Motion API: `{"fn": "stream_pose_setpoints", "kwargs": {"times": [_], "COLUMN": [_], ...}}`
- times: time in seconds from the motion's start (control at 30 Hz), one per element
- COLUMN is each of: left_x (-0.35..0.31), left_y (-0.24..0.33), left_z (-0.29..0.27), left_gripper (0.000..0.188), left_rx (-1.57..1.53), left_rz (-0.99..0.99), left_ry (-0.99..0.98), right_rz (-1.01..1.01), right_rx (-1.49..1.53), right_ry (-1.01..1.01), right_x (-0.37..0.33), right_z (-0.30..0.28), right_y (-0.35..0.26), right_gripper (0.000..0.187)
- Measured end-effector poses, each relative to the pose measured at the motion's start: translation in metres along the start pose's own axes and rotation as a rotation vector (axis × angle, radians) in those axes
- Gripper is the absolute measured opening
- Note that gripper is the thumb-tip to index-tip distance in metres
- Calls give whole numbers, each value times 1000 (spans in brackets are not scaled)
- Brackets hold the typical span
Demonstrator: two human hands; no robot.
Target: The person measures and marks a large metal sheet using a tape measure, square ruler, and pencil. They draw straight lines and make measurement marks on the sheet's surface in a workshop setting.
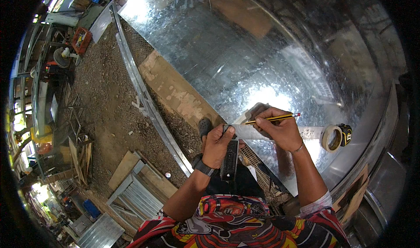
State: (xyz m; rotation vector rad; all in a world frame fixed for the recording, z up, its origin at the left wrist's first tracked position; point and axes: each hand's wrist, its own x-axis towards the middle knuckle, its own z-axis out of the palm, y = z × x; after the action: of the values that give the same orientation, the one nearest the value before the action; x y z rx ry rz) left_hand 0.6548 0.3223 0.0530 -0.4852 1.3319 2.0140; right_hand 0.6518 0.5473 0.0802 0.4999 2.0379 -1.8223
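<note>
A large shiny metal sheet [192,51] spreads out before me, its near edge running diagonally past my hands. At that edge my left hand [216,145] is closed on the corner of a try square. The black handle of this try square [229,160] points back toward me, and its pale blade [306,132] lies across the sheet to the right. In the fingers of my right hand [280,130] is a black-and-yellow pencil [284,116] with a red end. Its tip points left, close to the blade near my left thumb. My right fingers partly cover the blade.
Just beyond the blade's right end are a tape roll [331,138] and a yellow-and-black tape measure [345,135]. A long metal strip [140,82] runs over gravelly ground at left. Frames and boards [138,186] lie lower left; an orange crate [82,40] stands farther off.
</note>
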Motion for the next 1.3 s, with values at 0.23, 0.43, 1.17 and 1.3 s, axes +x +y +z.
{"fn": "stream_pose_setpoints", "kwargs": {"times": [0.23,0.43,1.17,1.3], "left_x": [0,-2,0,2], "left_y": [1,5,1,-2], "left_z": [0,3,-4,-5], "left_gripper": [25,23,29,30], "left_rx": [72,140,82,183], "left_rz": [22,49,19,101], "left_ry": [10,44,-19,-20], "right_rz": [5,106,-94,-129], "right_rx": [-15,-39,-53,-74], "right_ry": [-8,-8,-35,-37], "right_x": [0,1,1,1], "right_z": [-1,-4,30,32], "right_y": [-4,16,-16,-16], "right_gripper": [11,11,14,14]}}
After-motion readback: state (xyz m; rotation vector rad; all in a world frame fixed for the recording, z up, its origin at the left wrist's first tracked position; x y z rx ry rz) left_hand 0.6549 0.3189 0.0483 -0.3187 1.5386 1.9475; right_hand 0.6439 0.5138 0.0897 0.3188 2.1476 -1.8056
